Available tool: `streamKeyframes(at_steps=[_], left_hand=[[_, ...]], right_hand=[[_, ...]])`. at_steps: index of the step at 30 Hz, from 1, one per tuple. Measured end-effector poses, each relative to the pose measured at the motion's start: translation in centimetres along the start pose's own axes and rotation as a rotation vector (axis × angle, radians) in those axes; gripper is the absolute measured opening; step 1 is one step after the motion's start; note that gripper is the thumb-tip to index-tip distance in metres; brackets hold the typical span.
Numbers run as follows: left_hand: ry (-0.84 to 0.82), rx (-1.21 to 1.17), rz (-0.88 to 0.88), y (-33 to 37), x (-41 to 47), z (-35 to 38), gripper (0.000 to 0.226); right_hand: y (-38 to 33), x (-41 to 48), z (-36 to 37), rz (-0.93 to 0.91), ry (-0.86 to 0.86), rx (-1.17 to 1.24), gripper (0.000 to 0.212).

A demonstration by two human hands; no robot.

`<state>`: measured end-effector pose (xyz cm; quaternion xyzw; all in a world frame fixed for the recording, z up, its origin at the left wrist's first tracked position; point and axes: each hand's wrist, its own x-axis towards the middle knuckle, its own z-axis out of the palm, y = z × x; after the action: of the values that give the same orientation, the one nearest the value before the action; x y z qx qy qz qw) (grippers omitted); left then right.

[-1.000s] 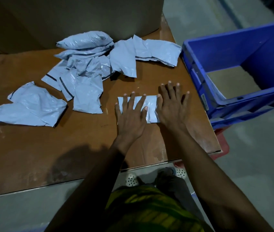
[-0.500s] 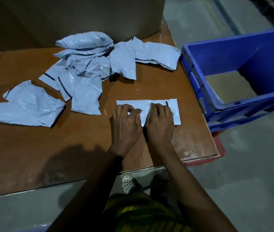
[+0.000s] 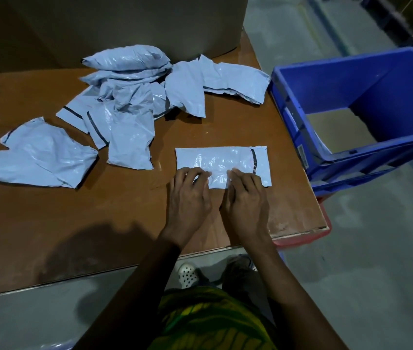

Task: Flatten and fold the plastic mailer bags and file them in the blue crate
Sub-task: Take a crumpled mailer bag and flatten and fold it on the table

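Observation:
A flattened pale grey-blue mailer bag (image 3: 221,161) lies lengthwise on the brown table (image 3: 74,223), its dark seal strip toward the right end. My left hand (image 3: 190,195) and my right hand (image 3: 245,198) sit side by side at its near long edge, fingers curled and pinching that edge. The blue crate (image 3: 291,114) stands off the table's right side, tilted, with a brown floor showing inside. A heap of crumpled mailer bags (image 3: 124,102) lies at the back of the table.
One loose mailer (image 3: 41,155) lies at the left, another (image 3: 235,82) near the crate. A large cardboard box (image 3: 124,21) stands behind the heap. A red object (image 3: 301,239) shows under the table's right corner. Grey floor lies to the right.
My hands went from pressing flat on the bag with spread fingers to curling at its near edge. The bag now shows its full length.

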<state>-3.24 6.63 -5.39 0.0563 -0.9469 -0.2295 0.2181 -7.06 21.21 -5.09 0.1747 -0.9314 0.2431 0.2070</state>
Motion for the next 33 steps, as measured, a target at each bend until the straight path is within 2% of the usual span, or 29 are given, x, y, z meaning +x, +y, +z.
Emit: streamKeyframes(at_steps=[4, 7, 14, 17, 20, 24, 28, 33], left_hand=[[0.012, -0.169, -0.11, -0.6, 0.2, -1.5, 0.02], [0.068, -0.173, -0.224, -0.9, -0.3, -2.5, 0.021], [-0.07, -0.035, -0.158, -1.4, -0.6, -2.7, 0.029], [-0.045, -0.141, -0.192, -2.0, 0.5, -3.9, 0.03], [-0.027, -0.144, -0.082, -2.5, 1.6, -3.5, 0.039], [-0.214, 0.02, 0.092, -2.0, 2.8, -0.9, 0.056], [-0.306, 0.208, 0.062, -2.1, 2.2, 0.6, 0.06], [-0.424, 0.2, 0.025, -2.3, 3.5, 0.5, 0.07]], right_hand=[[-2.1, 0.7, -0.9, -0.081, 0.06, -0.055, 0.021], [-4.1, 0.8, 0.4, -0.145, 0.031, -0.019, 0.017], [-3.9, -0.7, 1.6, -0.118, -0.042, 0.036, 0.032], [-3.4, 0.9, 1.3, -0.112, -0.076, 0.09, 0.023], [-2.3, 3.0, 1.4, -0.14, -0.054, 0.127, 0.021], [-1.5, 3.8, 2.3, -0.067, -0.153, -0.023, 0.04], [0.0, 2.9, 3.0, -0.074, -0.245, -0.14, 0.049], [0.1, 3.3, 3.5, -0.013, -0.244, -0.075, 0.046]])
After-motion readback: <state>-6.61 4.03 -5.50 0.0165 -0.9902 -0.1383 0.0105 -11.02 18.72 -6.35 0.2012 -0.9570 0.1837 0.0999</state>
